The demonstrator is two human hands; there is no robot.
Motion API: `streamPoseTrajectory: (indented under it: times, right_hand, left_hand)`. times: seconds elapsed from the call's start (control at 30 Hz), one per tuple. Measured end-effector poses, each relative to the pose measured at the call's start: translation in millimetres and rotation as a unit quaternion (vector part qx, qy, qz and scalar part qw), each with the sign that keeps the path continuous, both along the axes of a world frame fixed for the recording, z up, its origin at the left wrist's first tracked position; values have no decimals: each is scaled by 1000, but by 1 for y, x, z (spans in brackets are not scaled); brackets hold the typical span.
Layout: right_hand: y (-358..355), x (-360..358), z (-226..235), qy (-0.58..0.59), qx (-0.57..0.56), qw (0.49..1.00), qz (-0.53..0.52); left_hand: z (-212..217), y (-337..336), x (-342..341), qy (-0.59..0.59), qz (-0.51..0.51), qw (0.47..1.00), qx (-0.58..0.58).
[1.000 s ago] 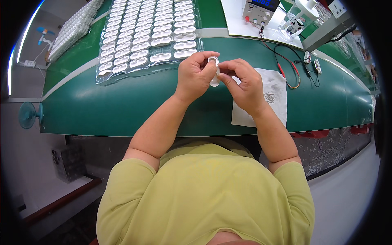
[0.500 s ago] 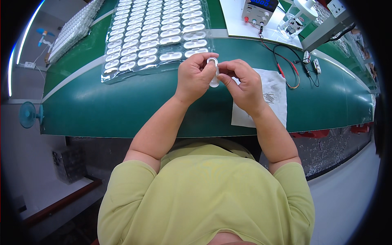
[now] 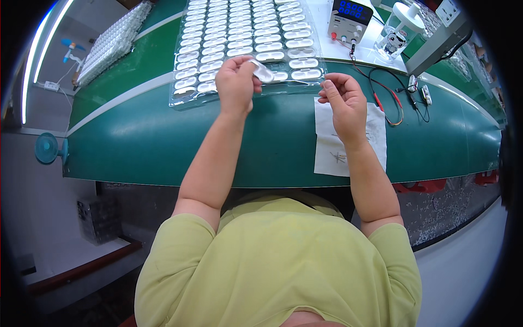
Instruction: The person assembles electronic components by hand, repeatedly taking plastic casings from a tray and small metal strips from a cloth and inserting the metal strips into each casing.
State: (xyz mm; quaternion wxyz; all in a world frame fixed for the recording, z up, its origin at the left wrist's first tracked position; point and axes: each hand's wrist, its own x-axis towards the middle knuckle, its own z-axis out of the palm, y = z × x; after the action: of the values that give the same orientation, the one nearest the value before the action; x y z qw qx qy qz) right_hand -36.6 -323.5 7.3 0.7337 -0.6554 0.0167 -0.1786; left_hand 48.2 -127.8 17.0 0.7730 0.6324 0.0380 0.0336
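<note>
My left hand [image 3: 235,87] pinches a white oval plastic shell [image 3: 263,72], tilted, above the near edge of a clear plastic tray [image 3: 185,102]. Rows of similar white oval pieces [image 3: 270,56] sit in the tray's pockets. The near right corner of the tray lies at the fingertips of my right hand [image 3: 346,103], whose thumb and forefinger are closed on it. Below that hand a sheet of white paper [image 3: 324,136] lies on the table, with several thin dark slivers [image 3: 339,157] on it.
A bench power supply [image 3: 348,24] with red and black leads [image 3: 379,101] stands at the back right, beside a clear lidded jar [image 3: 393,41]. A grey post [image 3: 436,54] rises at the right. On the far left lie stacked white trays [image 3: 111,49] and a small teal fan [image 3: 48,148].
My hands have separated. The left carries the white shell up and left to the tray; the right has moved to the tray's corner. The tray has shifted right on the table.
</note>
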Motion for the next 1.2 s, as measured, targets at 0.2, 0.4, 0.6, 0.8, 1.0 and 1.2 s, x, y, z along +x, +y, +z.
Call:
streamPoseTrajectory:
  times: [0.2,0.4,0.6,0.8,1.0,1.2]
  right_hand:
    - [-3,3,3,-1,-12,1000,-16]
    - [-9,4,-1,-3,-4,1000,-18]
    - [-13,6,-2,7,-21,1000,-10]
    - [-24,12,-14,1,25,1000,-16]
    - [-30,11,-20,-2,2,1000,-15]
    - [-33,14,-23,4,-7,1000,-20]
  left_hand:
    - [13,-2,37,65,-29,994,78]
    - [-4,-3,49,50,-82,911,402]
    - [16,-15,46,14,-123,806,579]
    - [5,-23,76,-63,-185,741,643]
    - [3,-36,81,-67,-207,680,700]
    - [6,-36,81,-117,-218,600,761]
